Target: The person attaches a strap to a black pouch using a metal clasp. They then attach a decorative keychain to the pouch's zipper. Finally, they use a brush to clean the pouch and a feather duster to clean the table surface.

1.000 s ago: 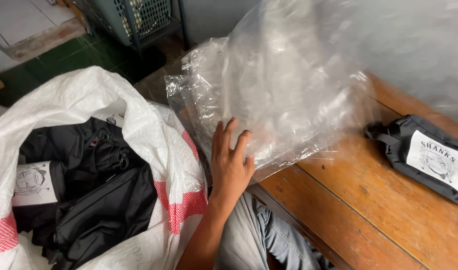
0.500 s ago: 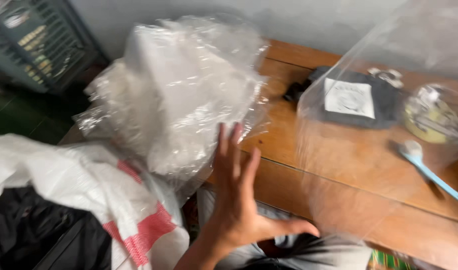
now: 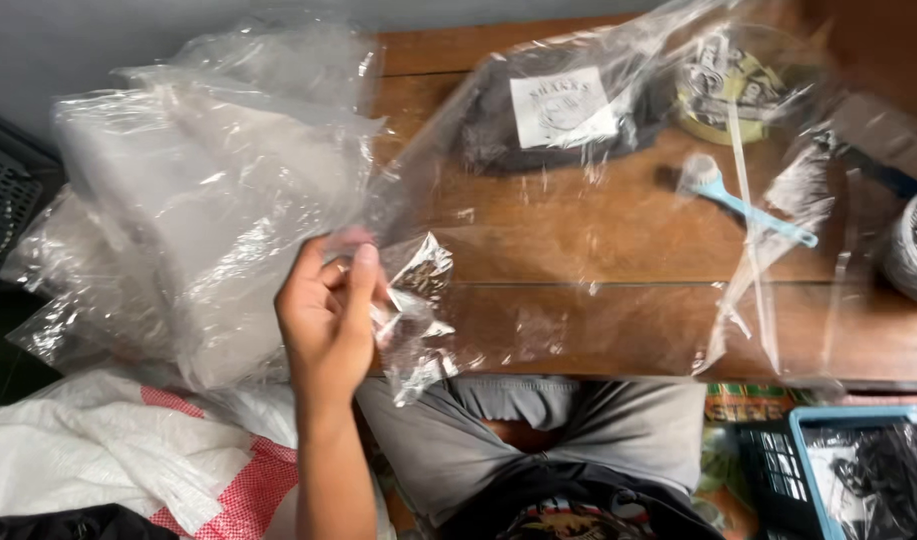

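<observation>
Your left hand [image 3: 328, 310] has fingers pinched shut on one clear plastic bag's [image 3: 598, 220] crumpled corner, spread above the wooden table [image 3: 538, 250]. Keep the grip; lift clear of the bag stack [image 3: 198, 220]. Right hand unseen.

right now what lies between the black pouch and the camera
In the head view, a clear plastic bag, pinched by the left hand, hangs in front of the black pouch on the wooden table.

We see glossy, crinkled clear plastic bags [image 3: 218, 230], a matt wooden table [image 3: 578, 250], a woven white sack [image 3: 128, 450], and grey cloth trousers [image 3: 538, 430].
</observation>
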